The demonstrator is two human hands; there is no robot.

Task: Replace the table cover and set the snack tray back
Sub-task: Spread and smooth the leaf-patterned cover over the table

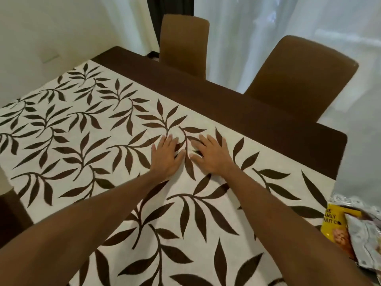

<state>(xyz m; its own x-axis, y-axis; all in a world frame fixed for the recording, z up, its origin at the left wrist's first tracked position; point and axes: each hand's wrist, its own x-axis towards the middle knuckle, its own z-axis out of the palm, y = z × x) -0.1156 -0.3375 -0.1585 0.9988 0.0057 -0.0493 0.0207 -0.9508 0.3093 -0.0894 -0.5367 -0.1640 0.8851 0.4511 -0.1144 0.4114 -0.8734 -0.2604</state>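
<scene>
A cream table cover (86, 145) printed with dark brown leaf sprays lies spread over the dark brown table (237, 108). My left hand (166, 155) and my right hand (212, 154) rest flat on the cover side by side near its far edge, palms down, fingers spread, holding nothing. At the right edge of the view are snack packets (354, 228), one yellow with printed lettering and others silvery; whatever tray they sit in is hidden.
Two brown high-backed chairs (184, 44) (299, 77) stand along the table's far side. White curtains (268, 23) hang behind them, and a pale wall (61, 27) is at the left. A strip of bare table shows beyond the cover's far edge.
</scene>
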